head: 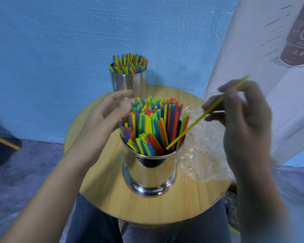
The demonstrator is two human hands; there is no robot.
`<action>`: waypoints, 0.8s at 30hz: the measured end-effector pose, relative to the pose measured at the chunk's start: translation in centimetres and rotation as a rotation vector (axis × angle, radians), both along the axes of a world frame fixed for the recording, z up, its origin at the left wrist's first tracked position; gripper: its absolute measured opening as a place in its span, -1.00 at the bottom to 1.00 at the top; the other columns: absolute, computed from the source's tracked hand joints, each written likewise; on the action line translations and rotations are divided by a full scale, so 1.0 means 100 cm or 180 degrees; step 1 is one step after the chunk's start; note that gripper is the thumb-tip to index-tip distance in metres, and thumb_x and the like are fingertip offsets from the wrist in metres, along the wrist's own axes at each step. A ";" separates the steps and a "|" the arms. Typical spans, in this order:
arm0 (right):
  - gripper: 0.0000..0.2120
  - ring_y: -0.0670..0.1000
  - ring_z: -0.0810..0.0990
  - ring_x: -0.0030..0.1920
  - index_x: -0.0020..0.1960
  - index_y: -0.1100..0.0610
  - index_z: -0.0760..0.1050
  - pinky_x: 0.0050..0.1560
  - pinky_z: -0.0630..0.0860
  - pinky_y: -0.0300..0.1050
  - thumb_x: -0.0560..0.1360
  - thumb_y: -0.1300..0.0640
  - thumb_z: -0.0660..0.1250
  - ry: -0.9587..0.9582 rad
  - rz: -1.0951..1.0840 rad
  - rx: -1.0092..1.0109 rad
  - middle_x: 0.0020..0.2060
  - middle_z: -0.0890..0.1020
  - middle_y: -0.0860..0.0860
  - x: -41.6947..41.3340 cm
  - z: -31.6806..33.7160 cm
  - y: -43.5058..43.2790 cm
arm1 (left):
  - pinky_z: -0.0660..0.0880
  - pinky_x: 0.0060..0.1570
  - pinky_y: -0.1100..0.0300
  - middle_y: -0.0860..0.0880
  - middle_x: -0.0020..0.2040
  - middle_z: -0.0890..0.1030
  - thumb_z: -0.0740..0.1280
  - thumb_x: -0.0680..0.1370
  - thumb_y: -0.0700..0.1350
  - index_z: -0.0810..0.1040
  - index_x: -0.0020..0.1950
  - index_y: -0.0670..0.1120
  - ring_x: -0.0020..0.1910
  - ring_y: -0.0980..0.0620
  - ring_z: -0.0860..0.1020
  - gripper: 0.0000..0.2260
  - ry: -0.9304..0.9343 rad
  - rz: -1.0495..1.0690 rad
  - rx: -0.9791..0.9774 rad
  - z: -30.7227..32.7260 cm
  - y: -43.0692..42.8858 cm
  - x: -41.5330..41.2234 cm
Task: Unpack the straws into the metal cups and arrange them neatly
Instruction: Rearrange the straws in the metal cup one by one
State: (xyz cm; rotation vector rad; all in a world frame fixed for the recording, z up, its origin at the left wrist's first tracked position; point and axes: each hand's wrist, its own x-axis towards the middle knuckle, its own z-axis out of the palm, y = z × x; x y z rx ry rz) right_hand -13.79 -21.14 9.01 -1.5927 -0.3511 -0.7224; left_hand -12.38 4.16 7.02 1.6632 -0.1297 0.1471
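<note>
A shiny metal cup (150, 174) stands in the middle of the round wooden table (112, 195), packed with red, blue, green and yellow straws (153, 123). A second metal cup (128, 83), also full of straws, stands at the table's far edge. My right hand (240, 116) pinches a single yellow straw (198, 120), whose lower tip dips inside the near cup's right rim. My left hand (105, 113) has relaxed fingers that touch the left side of the near cup's straw bundle.
A crumpled clear plastic wrapper (204, 155) lies on the table to the right of the near cup. A white printed cloth (270, 50) hangs at the right. A blue wall is behind, and my knees sit under the table's near edge.
</note>
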 end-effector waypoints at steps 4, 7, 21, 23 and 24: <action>-0.81 -0.08 0.63 -0.04 0.19 -0.05 0.54 -0.04 0.62 -0.07 0.63 0.17 0.38 0.0449 -0.0022 -0.0866 -0.02 0.64 -0.11 0.006 -0.017 0.014 | 0.54 0.17 0.05 0.06 0.18 0.71 0.30 0.55 0.09 0.61 0.32 0.11 0.19 0.00 0.68 -0.65 0.0441 -0.0316 -0.0162 0.010 -0.004 0.006; -0.59 -0.09 0.63 0.11 0.43 -0.12 0.45 0.05 0.60 -0.20 0.63 0.15 0.37 0.0794 0.0275 -0.0955 0.14 0.62 -0.13 0.007 -0.025 0.013 | 0.58 0.11 0.12 0.05 0.16 0.72 0.27 0.58 0.03 0.63 0.30 0.05 0.16 0.02 0.69 -0.68 0.0457 -0.0536 -0.0082 0.014 -0.008 0.005; -0.68 -0.06 0.69 -0.16 0.02 0.02 0.70 -0.16 0.62 -0.16 0.68 -0.06 0.19 0.1032 0.0366 -0.0661 -0.14 0.73 -0.02 0.008 0.000 0.014 | 0.66 0.07 0.09 0.01 0.01 0.76 0.38 0.59 -0.01 0.71 0.14 0.03 0.01 0.02 0.73 -0.82 0.0453 -0.1060 0.0785 0.038 -0.020 0.002; -0.68 -0.08 0.70 -0.13 -0.02 0.02 0.71 -0.14 0.62 -0.19 0.69 -0.01 0.21 0.1280 0.0573 -0.0808 -0.14 0.74 -0.04 0.012 0.002 0.015 | 0.65 0.09 0.12 -0.03 -0.02 0.76 0.39 0.59 -0.02 0.72 0.08 0.06 -0.01 0.01 0.73 -0.87 0.0373 -0.1063 0.0973 0.041 -0.021 0.005; -0.69 -0.09 0.71 -0.12 -0.04 0.02 0.72 -0.13 0.62 -0.19 0.70 0.03 0.22 0.1343 0.0684 -0.0865 -0.15 0.75 -0.04 0.013 0.002 0.015 | 0.63 0.12 0.10 -0.06 -0.02 0.75 0.39 0.59 -0.02 0.72 0.06 0.07 0.00 0.00 0.73 -0.88 0.0322 -0.1089 0.1040 0.042 -0.022 0.006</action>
